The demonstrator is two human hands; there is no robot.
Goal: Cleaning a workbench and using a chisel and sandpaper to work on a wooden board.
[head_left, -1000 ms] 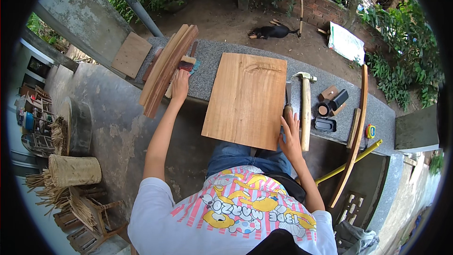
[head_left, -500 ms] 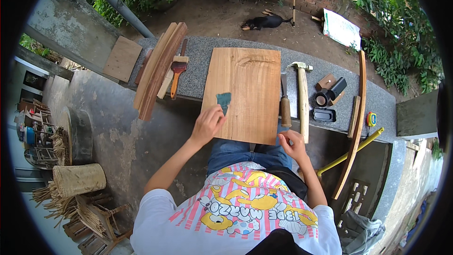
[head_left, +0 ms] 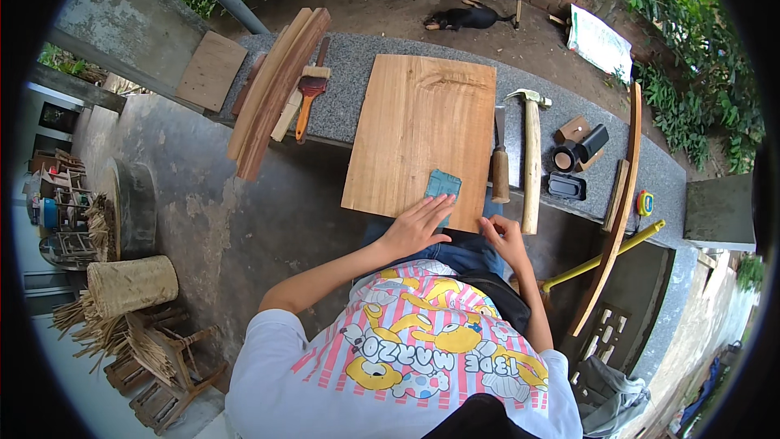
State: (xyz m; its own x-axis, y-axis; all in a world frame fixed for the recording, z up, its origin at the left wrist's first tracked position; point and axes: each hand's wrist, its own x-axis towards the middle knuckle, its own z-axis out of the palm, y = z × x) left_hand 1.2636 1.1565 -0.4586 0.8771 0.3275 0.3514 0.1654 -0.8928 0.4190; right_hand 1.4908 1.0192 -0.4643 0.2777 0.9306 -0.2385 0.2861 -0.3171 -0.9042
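A square wooden board (head_left: 418, 126) reaches from the granite ledge toward my lap. My left hand (head_left: 422, 223) presses a teal sheet (head_left: 443, 181), like sandpaper, onto the board's lower part, fingers over it. My right hand (head_left: 505, 240) holds the board's lower right corner with curled fingers. Just right of the board lie a wood-handled chisel (head_left: 500, 171) and a claw hammer (head_left: 532, 158). Left of it, a brush (head_left: 307, 102) with an orange handle rests beside long wooden strips (head_left: 280, 89).
The granite ledge (head_left: 349, 65) also carries dark cases (head_left: 581, 150), a curved strip (head_left: 617, 211) and a tape measure (head_left: 645, 202). A yellow pole (head_left: 601, 256) leans at the right. A woven stool (head_left: 130, 284) stands lower left; a dog (head_left: 467, 18) lies beyond the ledge.
My left hand left the brush and brought the teal sheet rightward and down onto the board's lower part. My right hand moved from beside the chisel to the board's corner.
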